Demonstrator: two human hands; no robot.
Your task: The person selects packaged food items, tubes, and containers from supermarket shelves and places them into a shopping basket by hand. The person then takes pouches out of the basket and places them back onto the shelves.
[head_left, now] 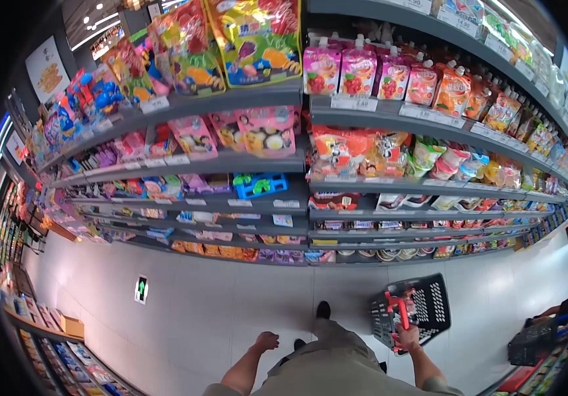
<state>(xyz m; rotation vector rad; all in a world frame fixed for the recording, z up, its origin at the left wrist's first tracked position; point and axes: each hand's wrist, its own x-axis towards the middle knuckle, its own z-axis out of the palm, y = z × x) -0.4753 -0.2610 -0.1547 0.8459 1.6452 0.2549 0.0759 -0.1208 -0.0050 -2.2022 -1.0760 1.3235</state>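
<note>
My right hand (408, 336) is wrapped round the red handle (401, 314) of a black shopping basket (437, 300), which is at my right side, above or on the floor. Something with red and clear parts lies inside the basket, too small to name. My left hand (267, 340) hangs free at my left side, its fingers curled in, with nothing visible in them. Neither hand touches the shelves in front of me.
Long shelves carry snack bags (261, 43), jelly pouches (358, 69), pink packets (264, 131) and a blue tray (260, 185). A green arrow sign (141, 289) marks the tiled floor. Another person with a dark basket (533, 342) is at the right; a cardboard box (72, 327) is lower left.
</note>
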